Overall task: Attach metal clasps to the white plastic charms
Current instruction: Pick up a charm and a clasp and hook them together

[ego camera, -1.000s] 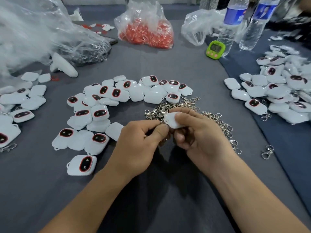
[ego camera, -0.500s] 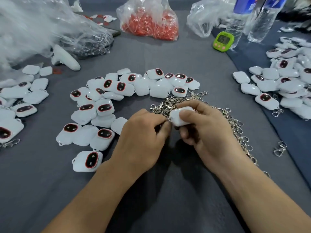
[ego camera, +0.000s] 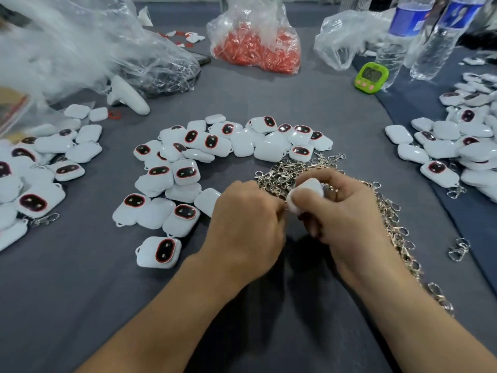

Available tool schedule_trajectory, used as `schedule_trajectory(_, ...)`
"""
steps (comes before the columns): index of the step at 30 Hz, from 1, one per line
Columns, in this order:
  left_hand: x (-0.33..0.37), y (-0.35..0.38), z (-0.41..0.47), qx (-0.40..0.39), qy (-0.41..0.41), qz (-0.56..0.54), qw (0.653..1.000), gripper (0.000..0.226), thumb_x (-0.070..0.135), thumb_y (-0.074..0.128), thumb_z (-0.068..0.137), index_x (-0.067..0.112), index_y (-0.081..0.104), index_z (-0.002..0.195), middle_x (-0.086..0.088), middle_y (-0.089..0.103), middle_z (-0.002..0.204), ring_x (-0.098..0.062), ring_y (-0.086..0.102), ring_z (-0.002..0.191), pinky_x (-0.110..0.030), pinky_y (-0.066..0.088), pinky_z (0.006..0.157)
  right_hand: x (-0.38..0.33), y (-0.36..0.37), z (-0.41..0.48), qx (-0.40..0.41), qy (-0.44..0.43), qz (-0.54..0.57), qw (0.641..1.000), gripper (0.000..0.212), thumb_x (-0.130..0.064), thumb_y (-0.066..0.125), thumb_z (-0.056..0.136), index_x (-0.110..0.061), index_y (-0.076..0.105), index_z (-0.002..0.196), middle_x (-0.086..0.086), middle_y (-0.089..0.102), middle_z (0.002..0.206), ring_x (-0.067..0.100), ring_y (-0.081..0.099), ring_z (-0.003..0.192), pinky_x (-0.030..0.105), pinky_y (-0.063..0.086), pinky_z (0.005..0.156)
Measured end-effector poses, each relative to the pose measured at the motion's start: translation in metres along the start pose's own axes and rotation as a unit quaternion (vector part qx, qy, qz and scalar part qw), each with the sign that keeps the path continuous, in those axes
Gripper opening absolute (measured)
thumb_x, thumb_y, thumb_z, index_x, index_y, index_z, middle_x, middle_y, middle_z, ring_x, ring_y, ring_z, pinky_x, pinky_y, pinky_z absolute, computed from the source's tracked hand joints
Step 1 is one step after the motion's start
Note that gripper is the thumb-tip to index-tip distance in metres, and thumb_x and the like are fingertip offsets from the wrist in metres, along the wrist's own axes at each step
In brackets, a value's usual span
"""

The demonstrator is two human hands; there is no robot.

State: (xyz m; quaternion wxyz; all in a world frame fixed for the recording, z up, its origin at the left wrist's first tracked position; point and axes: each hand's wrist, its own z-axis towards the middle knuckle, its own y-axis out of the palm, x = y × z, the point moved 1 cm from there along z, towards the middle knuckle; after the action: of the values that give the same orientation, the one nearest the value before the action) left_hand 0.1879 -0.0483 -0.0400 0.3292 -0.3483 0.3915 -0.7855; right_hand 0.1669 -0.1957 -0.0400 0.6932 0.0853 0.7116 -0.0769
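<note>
Right hand (ego camera: 347,216) grips white charm (ego camera: 305,193) — left hand (ego camera: 247,222) curled against it.

Head view, down over table (ego camera: 269,98)

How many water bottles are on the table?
2. The left bottle stands behind the green timer at far right; the right bottle stands beside it. Their tops are cut off; others may be out of frame.

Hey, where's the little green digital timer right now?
In the head view, the small green digital timer sits far back on the right, just left of a clear plastic water bottle and right of the clear bag of red pieces.
</note>
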Motion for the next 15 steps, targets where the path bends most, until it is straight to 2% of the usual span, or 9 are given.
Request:
schedule_trajectory(1,0.002,0.001,-0.001,0.002,0.031,0.048,0.998,0.012,0.02,0.072,0.066,0.016,0.065,0.057,-0.003,0.053,0.054,-0.027,0.048,0.057,-0.035,0.028,0.065,0.0,0.001,-0.001,0.001,-0.049,-0.08,0.996,0.014,-0.01,0.075,0.08,-0.022,0.072,0.087,-0.001,0.065,0.06,0.012,0.044,0.044,0.021,0.035,0.044)
schedule_trajectory(3,0.002,0.003,-0.001,0.002,0.034,0.083,0.996,0.013,0.019,0.076,0.061,0.02,0.064,0.058,0.0,0.056,0.054,-0.026,0.048,0.057,-0.036,0.027,0.068,0.001,0.0,-0.001,-0.022,-0.115,-0.209,0.971,0.016,-0.019,0.078,0.08,-0.029,0.072,0.09,-0.005,0.066,0.062,0.008,0.05,0.048,0.019,0.04,0.049)
schedule_trajectory(5,-0.003,0.006,-0.001,0.013,-0.019,0.072,0.997,0.013,0.033,0.075,0.073,0.023,0.071,0.065,0.005,0.061,0.057,-0.022,0.05,0.06,-0.036,0.025,0.071,0.0,-0.008,0.004,-0.048,-0.095,-0.237,0.966,0.019,-0.017,0.077,0.084,-0.032,0.072,0.094,-0.005,0.067,0.063,0.009,0.055,0.047,0.019,0.042,0.048)
schedule_trajectory(6,-0.006,0.006,0.0,0.019,-0.055,0.04,0.998,0.016,0.041,0.074,0.076,0.027,0.074,0.069,0.006,0.064,0.058,-0.02,0.052,0.062,-0.035,0.026,0.072,-0.002,-0.013,0.008,-0.061,-0.067,-0.225,0.97,0.021,-0.012,0.075,0.085,-0.031,0.073,0.096,-0.002,0.068,0.061,0.011,0.055,0.044,0.021,0.042,0.046)
schedule_trajectory(8,-0.011,0.006,0.002,0.026,-0.129,-0.102,0.986,0.014,0.049,0.078,0.072,0.036,0.076,0.076,0.01,0.064,0.058,-0.012,0.053,0.061,-0.03,0.032,0.068,-0.004,-0.024,0.014,-0.089,-0.013,-0.169,0.981,0.025,-0.003,0.071,0.087,-0.026,0.075,0.097,0.006,0.068,0.06,0.015,0.055,0.043,0.024,0.042,0.044)
schedule_trajectory(10,-0.012,0.008,0.004,0.029,-0.174,-0.241,0.954,0.014,0.045,0.082,0.07,0.044,0.075,0.083,0.014,0.062,0.055,-0.004,0.052,0.054,-0.02,0.038,0.057,-0.005,-0.031,0.016,-0.101,0.007,-0.109,0.989,0.025,0.002,0.068,0.088,-0.021,0.077,0.094,0.013,0.069,0.062,0.019,0.056,0.047,0.024,0.044,0.044)
schedule_trajectory(12,-0.01,0.01,0.005,0.041,-0.189,-0.323,0.927,0.018,0.032,0.084,0.075,0.045,0.076,0.084,0.012,0.062,0.054,0.0,0.047,0.049,-0.015,0.038,0.051,-0.005,-0.033,0.017,-0.1,0.01,-0.059,0.993,0.021,0.003,0.068,0.088,-0.016,0.077,0.093,0.018,0.068,0.064,0.024,0.055,0.051,0.025,0.045,0.046)
schedule_trajectory(13,-0.009,0.01,0.006,0.046,-0.201,-0.35,0.914,0.02,0.027,0.085,0.076,0.044,0.077,0.083,0.008,0.064,0.056,0.0,0.047,0.05,-0.018,0.041,0.053,-0.006,-0.033,0.017,-0.101,0.013,-0.04,0.994,0.019,0.002,0.07,0.088,-0.014,0.077,0.094,0.019,0.068,0.066,0.026,0.055,0.053,0.026,0.045,0.047)
schedule_trajectory(15,-0.005,0.009,0.007,0.052,-0.236,-0.388,0.889,0.024,0.019,0.086,0.075,0.042,0.08,0.08,0.001,0.071,0.065,-0.012,0.056,0.057,-0.034,0.051,0.061,-0.005,-0.032,0.017,-0.108,0.023,-0.009,0.994,0.015,-0.004,0.074,0.083,-0.014,0.077,0.093,0.019,0.068,0.071,0.028,0.056,0.058,0.028,0.046,0.049)
